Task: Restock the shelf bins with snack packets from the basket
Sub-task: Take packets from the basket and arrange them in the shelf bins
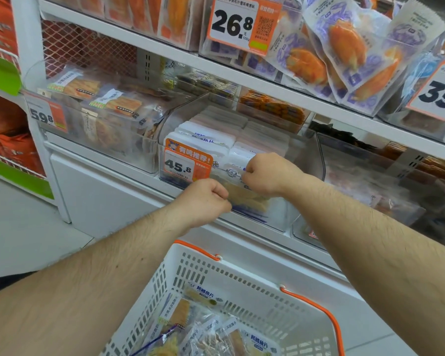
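Both hands grasp one fish-slice packet [244,199] at the front of the clear shelf bin [280,222]: left hand [203,199] pinches its left edge, right hand [265,173] its top. Looks light, floppy, slippery film; hold by edges. Bin nearly full, shelf above close. Basket [242,286] near, below.

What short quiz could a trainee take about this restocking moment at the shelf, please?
1. True or false: both hands hold one snack packet at the front of the clear bin with the 45.8 price tag.
2. What colour are the handles of the white basket?
A. orange
B. green
C. black
3. Fill in: the basket below holds more ____ packets.

Key:
1. True; left hand and right hand pinch it.
2. A.
3. Snack.
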Available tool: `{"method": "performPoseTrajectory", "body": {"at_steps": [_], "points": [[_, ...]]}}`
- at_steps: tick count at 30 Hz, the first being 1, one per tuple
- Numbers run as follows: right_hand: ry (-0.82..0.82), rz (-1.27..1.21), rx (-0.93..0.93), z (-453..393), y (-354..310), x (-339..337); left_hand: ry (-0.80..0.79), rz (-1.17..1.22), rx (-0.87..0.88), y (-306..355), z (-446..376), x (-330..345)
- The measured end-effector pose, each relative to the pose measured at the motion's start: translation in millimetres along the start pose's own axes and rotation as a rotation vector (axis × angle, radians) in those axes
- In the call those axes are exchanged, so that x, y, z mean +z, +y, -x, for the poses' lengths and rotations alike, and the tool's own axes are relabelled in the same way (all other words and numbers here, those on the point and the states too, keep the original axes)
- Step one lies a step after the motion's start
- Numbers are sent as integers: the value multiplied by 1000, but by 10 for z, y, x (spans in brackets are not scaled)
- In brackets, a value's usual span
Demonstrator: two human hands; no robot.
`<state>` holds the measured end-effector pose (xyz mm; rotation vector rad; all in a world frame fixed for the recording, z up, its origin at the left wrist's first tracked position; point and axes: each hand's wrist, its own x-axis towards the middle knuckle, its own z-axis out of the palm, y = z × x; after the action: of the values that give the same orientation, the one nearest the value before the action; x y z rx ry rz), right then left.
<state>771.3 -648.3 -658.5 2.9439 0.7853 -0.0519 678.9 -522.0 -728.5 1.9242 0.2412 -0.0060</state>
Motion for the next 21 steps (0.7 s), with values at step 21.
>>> {"method": "performPoseTrajectory", "body": {"at_steps": [21], "points": [[-367, -508, 119, 979, 81, 3002, -761, -974, -64, -859, 82, 599]]}}
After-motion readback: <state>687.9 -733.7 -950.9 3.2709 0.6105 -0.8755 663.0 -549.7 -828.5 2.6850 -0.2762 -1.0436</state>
